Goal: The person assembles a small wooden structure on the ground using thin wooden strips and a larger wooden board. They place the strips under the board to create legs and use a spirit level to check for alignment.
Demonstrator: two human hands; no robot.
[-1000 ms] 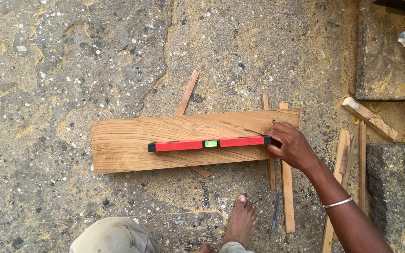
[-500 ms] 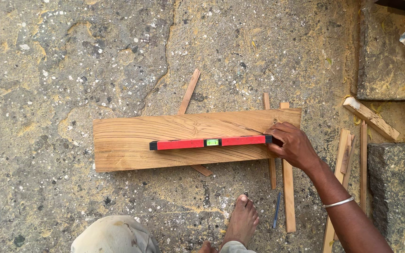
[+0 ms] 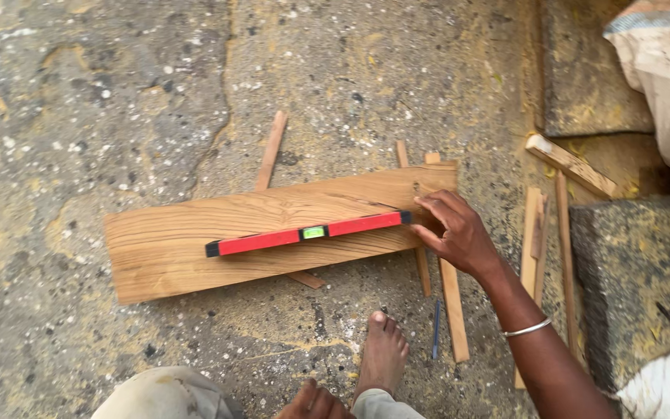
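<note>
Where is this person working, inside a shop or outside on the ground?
Probably outdoors, at a rough woodworking spot on the ground. A wooden plank lies on cracked concrete, a red level on it, wood strips scattered, and stone blocks nearby.

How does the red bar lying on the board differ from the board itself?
The spirit level is bright red with black end caps and a green vial at its middle; the wooden board is plain tan with visible grain. The level is narrow and shorter; the board is much wider and longer. The level rests on top of the board, while the board lies on thin wooden strips on the ground. The right hand touches the level's end. Both lie flat, tilted the same way.
</note>
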